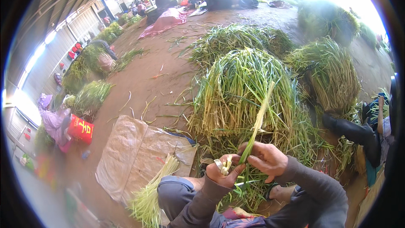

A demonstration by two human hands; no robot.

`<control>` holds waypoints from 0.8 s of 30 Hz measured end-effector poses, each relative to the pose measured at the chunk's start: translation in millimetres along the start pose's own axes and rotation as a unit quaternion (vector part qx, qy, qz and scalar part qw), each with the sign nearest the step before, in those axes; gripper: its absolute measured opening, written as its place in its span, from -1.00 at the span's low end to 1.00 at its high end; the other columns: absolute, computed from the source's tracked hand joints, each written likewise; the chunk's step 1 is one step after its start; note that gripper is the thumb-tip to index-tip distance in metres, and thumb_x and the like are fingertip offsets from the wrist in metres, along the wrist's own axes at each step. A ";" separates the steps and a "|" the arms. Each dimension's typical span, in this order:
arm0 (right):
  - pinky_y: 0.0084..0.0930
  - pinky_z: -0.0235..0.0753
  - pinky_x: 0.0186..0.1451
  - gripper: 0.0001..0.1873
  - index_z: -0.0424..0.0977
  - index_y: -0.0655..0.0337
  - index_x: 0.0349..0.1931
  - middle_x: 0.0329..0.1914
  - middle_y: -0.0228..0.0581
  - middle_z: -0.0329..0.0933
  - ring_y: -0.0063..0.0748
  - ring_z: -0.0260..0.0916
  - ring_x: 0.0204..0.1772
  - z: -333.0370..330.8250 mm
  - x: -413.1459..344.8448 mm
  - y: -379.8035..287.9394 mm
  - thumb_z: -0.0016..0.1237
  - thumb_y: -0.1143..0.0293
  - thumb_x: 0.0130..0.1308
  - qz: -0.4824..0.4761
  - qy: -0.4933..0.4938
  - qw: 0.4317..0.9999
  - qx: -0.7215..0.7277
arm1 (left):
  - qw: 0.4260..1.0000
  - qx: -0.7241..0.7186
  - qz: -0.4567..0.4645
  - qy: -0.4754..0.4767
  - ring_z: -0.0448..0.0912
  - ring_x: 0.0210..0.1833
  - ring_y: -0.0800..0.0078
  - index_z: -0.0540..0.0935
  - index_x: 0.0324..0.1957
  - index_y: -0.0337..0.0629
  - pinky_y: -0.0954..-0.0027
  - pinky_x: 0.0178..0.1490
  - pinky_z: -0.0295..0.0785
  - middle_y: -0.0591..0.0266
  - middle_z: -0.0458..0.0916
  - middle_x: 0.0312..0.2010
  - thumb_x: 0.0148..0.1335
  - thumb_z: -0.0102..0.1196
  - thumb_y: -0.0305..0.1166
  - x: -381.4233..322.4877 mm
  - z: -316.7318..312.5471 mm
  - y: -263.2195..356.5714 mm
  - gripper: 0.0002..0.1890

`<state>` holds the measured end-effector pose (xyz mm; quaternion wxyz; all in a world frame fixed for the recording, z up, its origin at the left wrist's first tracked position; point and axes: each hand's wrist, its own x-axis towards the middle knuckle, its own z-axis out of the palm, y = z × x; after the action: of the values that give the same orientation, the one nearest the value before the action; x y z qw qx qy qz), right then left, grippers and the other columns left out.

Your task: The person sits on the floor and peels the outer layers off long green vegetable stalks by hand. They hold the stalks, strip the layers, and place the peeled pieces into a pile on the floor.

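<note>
My left hand (221, 177) is closed around several thin stalks whose pale cut ends (226, 166) stick out by the thumb. A white band (218, 164) wraps one of its fingers. Fingers of my right hand (269, 159) pinch a long green stalk (260, 118), which also passes by the left fingertips and slants up and away. Just beyond both hands stands a thick bundle of leafy green stalks (246, 98), yellowish toward its base. Loose leaves (245, 193) lie beneath my hands. Beside my left knee rests a pile of slender pale-green stalks (155, 190).
A creased brown sheet (139, 152) covers the ground at left. More bundles (330, 76) stand at right, near another person's dark boot (351, 128). A seated person (55, 120) is at far left by a red bag (80, 129). A pink cloth (167, 20) lies farther back.
</note>
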<state>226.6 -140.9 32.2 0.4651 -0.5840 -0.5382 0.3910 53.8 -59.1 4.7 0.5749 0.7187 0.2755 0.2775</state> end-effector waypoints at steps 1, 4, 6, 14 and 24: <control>-0.48 0.54 -0.60 -0.67 0.38 0.27 0.05 -0.40 -0.09 0.55 -0.41 0.57 -0.52 -0.2 1.0 -6.0 -0.09 0.38 0.30 0.008 -0.004 1.000 -0.017 | 0.999 -0.003 -0.030 -0.011 0.51 -0.38 0.68 0.60 -0.18 -0.30 0.59 -0.31 0.42 0.32 0.63 -0.39 0.09 0.30 -0.52 -0.7 0.8 1.1 -0.76; -0.49 0.50 -0.68 -0.79 0.46 0.31 -0.13 -0.55 -0.15 0.51 -0.41 0.50 -0.67 -8.2 -4.4 -18.8 -0.09 0.40 0.32 0.075 -0.041 0.993 -0.077 | 1.000 0.017 -0.008 -0.019 0.51 -0.42 0.66 0.60 -0.21 -0.29 0.56 -0.32 0.43 0.31 0.64 -0.41 0.09 0.29 -0.51 -0.8 -0.2 5.1 -0.78; -0.52 0.47 -0.60 -0.84 0.49 0.34 -0.21 -0.53 -0.21 0.54 -0.50 0.49 -0.62 -15.8 -9.9 -20.1 -0.08 0.47 0.29 0.114 0.001 0.993 -0.041 | 0.999 0.029 0.027 -0.019 0.51 -0.45 0.63 0.60 -0.23 -0.28 0.53 -0.35 0.43 0.27 0.63 -0.45 0.09 0.29 -0.49 0.1 -3.1 8.1 -0.80; -0.79 0.32 -0.53 -0.86 0.50 0.09 -0.26 -0.47 -0.50 0.50 -0.73 0.34 -0.55 -145.4 -22.4 49.2 -0.09 0.27 0.38 -0.053 0.557 0.809 0.179 | 0.996 0.084 0.041 0.009 0.53 -0.49 0.52 0.60 -0.26 -0.25 0.46 -0.41 0.43 0.20 0.62 -0.49 0.13 0.25 -0.45 -2.5 -25.3 3.6 -0.84; -0.27 0.60 -0.21 -0.71 0.49 0.25 -0.01 -0.21 -0.07 0.60 -0.30 0.60 -0.28 -76.0 -18.3 23.8 -0.10 0.43 0.27 0.108 -0.045 0.932 -0.343 | 0.984 -0.086 0.047 0.150 0.41 -0.50 0.72 0.57 -0.26 -0.30 0.65 -0.45 0.28 0.39 0.57 -0.50 0.09 0.31 -0.52 0.1 -24.3 -0.4 -0.80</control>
<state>303.5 -168.1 28.3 0.1666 -0.7443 -0.5936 0.2569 36.4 -42.5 8.8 0.5730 0.6287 0.3001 0.4317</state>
